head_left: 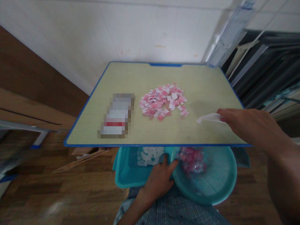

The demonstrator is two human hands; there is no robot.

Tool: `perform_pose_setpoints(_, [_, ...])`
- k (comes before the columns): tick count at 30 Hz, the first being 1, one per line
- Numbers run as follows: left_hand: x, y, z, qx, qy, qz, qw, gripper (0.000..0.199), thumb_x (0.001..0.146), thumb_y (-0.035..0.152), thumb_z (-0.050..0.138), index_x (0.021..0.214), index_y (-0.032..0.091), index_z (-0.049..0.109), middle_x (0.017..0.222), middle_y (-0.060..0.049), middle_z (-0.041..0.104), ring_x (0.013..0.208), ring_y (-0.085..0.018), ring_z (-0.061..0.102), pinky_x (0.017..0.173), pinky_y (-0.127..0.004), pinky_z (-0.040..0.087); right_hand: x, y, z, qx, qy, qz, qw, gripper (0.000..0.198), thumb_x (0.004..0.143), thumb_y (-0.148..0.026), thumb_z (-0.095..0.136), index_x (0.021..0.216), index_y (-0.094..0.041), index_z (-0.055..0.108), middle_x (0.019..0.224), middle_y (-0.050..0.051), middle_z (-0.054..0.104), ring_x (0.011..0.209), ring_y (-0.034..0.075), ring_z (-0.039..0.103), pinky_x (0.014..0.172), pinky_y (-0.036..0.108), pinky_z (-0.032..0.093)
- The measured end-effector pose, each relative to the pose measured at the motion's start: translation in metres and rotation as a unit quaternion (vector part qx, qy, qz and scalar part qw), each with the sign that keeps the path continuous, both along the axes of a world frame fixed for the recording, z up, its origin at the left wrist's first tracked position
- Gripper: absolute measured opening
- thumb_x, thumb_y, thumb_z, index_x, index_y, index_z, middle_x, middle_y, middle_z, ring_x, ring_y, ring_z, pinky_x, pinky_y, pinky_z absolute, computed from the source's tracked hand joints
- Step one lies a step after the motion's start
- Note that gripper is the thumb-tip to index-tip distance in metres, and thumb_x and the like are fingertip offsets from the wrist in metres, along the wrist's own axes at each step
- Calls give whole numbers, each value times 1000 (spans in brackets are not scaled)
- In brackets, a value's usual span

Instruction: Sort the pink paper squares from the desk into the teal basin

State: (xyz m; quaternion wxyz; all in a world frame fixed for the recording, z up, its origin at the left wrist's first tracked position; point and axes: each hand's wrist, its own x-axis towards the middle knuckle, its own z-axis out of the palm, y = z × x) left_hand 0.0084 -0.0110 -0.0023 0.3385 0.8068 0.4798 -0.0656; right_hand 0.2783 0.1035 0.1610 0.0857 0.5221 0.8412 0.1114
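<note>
My right hand (255,126) is over the right side of the low table (201,81), closed on a thin white sheet (209,117) that looks like paper or film. The sheet's free end points left, just above the tabletop. A loose heap of small pink and white paper-like squares (160,100) lies on the middle of the table. Below the front edge, my left hand (159,176) reaches between a turquoise rectangular basin (128,181) and a round turquoise basin (225,193). Its thumb and forefinger are spread apart near the two rims, with nothing visible between them.
A pixelated phone-like object (117,115) lies on the table's left part. White pieces (151,156) are in the rectangular basin, and pink pieces in clear plastic (192,159) are in the round one. A clear plastic bottle (231,36) and dark stacked panels (269,62) stand at right.
</note>
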Motion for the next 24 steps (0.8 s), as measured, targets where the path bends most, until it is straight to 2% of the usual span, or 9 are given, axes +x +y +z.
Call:
perform_pose_setpoints(5, [0,-1,0,-2,2,3,1000,61,81,19,52,138,30,30,143,-17,27,103,-31,57,86,-44,44,0,2,0,-21,33,37,999,28,86,-18,38,101,-24,60,93,6,70,76,23,65,54,31,37])
perform_pose_setpoints(9, [0,-1,0,2,-6,9,1000,59,82,21,52,137,28,31,143,-17,29,101,-31,58,85,-45,44,-3,5,5,-60,36,27,997,27,87,-18,37,98,-23,61,91,8,70,73,24,65,52,31,35])
perform_pose_setpoints(14, [1,-1,0,15,-13,12,1000,57,82,21,52,136,30,33,141,-17,31,97,-30,60,83,-43,45,-3,5,5,-41,9,17,999,25,89,-19,35,94,-22,59,88,10,70,71,24,64,50,31,32])
perform_pose_setpoints(18, [1,-1,0,13,-3,11,1000,60,80,20,53,136,30,33,142,-17,30,99,-31,59,84,-44,45,1,3,2,-24,10,16,1000,22,89,-23,37,93,-22,58,85,6,69,70,22,64,49,29,30])
perform_pose_setpoints(24, [1,0,3,7,-1,8,1000,59,81,19,51,137,29,32,143,-19,28,100,-31,59,85,-45,44,-2,3,-1,-3,6,13,1000,27,89,-18,36,97,-22,61,86,7,70,70,23,64,49,30,32])
